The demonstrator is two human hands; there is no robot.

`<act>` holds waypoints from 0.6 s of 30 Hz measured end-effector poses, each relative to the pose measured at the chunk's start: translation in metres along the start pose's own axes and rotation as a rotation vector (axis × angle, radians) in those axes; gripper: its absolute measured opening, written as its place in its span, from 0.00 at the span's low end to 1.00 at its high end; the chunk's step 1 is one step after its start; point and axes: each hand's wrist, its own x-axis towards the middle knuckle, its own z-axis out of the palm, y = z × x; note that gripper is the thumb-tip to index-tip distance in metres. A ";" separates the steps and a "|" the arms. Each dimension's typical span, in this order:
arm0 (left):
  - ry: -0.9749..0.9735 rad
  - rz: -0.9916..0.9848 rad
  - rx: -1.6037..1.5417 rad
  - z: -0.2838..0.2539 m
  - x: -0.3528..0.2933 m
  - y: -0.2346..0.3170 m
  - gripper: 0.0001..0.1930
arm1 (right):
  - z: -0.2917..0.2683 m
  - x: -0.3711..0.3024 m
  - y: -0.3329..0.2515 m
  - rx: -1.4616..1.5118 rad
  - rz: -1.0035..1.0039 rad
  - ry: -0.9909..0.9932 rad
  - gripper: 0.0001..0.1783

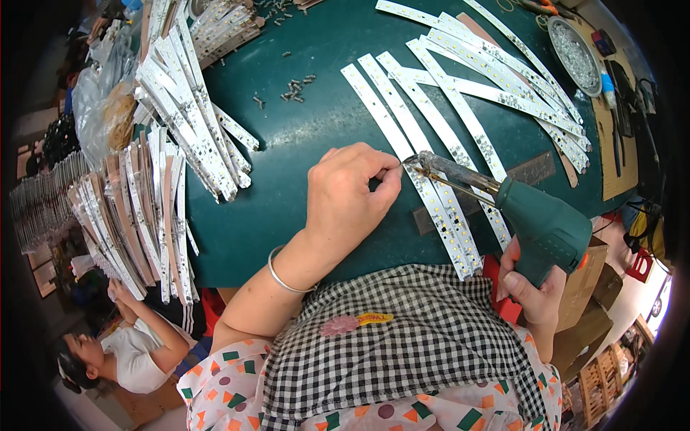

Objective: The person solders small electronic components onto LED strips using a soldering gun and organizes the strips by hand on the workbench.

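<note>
My right hand (533,291) is wrapped round the handle of a green soldering gun (543,221), whose metal tip points left. That tip meets the edge of a white LED strip board (384,118), close to my left fingertips. My left hand (348,188) is closed in a pinch there; what it pinches is too small to make out. Several more LED strip boards (471,133) lie side by side to the right, partly behind the gun. A dark flat metal bar (533,169) passes beneath the boards.
Piled strip boards (190,108) and a standing bundle (136,215) fill the left side of the green table (309,158). Small metal parts (293,90) are scattered farther back. A bowl of clear pieces (573,57) stands far right. Another person (136,345) sits at lower left.
</note>
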 end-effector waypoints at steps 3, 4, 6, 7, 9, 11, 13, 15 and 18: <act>-0.005 0.019 -0.013 0.000 0.001 -0.001 0.05 | -0.003 -0.001 0.000 -0.021 0.002 -0.008 0.33; -0.008 0.013 -0.022 0.000 0.002 0.000 0.05 | -0.004 0.000 -0.001 -0.001 -0.030 -0.005 0.34; -0.009 0.001 -0.020 0.000 0.000 0.000 0.05 | -0.003 0.002 -0.003 0.021 -0.059 -0.013 0.35; -0.009 -0.001 -0.023 0.000 -0.001 -0.001 0.05 | 0.000 0.003 -0.008 0.044 -0.056 0.007 0.37; -0.011 -0.003 -0.032 0.001 0.000 -0.001 0.05 | 0.001 0.005 -0.010 0.052 -0.079 0.040 0.40; -0.014 -0.002 -0.030 0.001 0.000 0.000 0.05 | -0.007 0.002 -0.007 0.095 -0.062 0.011 0.39; -0.013 0.001 -0.034 0.001 0.000 0.000 0.05 | -0.009 0.001 -0.007 0.137 -0.047 -0.018 0.38; -0.012 0.004 -0.032 0.001 0.000 -0.001 0.05 | -0.008 0.002 -0.006 0.139 -0.018 -0.023 0.39; -0.014 0.009 -0.031 -0.001 0.001 0.000 0.05 | -0.009 0.005 -0.006 0.165 -0.052 -0.033 0.40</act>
